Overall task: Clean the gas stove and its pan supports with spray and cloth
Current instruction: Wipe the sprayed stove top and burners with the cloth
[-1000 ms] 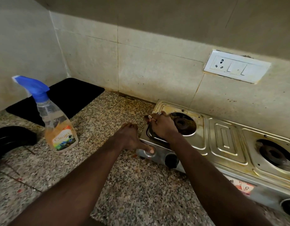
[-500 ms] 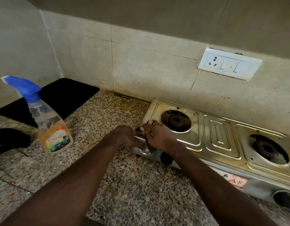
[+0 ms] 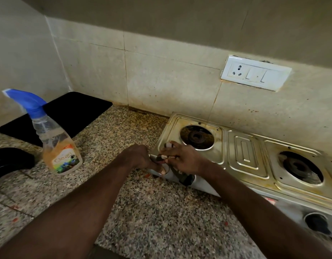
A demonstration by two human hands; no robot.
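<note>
The steel two-burner gas stove (image 3: 243, 154) stands against the tiled wall, stained yellow-brown, with no pan supports on its left burner (image 3: 197, 137) or right burner (image 3: 299, 167). My right hand (image 3: 185, 157) is at the stove's front left corner and grips a dark cloth (image 3: 182, 177), which hangs down the front panel over the left knob. My left hand (image 3: 139, 156) holds that same corner from the left, its thumb on the front face. A spray bottle (image 3: 57, 146) with a blue trigger stands upright on the granite counter, left of both hands.
A black mat (image 3: 58, 114) lies in the back left corner. A dark curved object (image 3: 10, 161) sits at the left edge. The stove's right knob (image 3: 316, 223) faces the counter's front. A white socket plate (image 3: 254, 71) is on the wall above the stove.
My right hand has drawn the cloth back from the left burner to the stove's front left corner and onto the front panel. The left hand stays at that corner.
</note>
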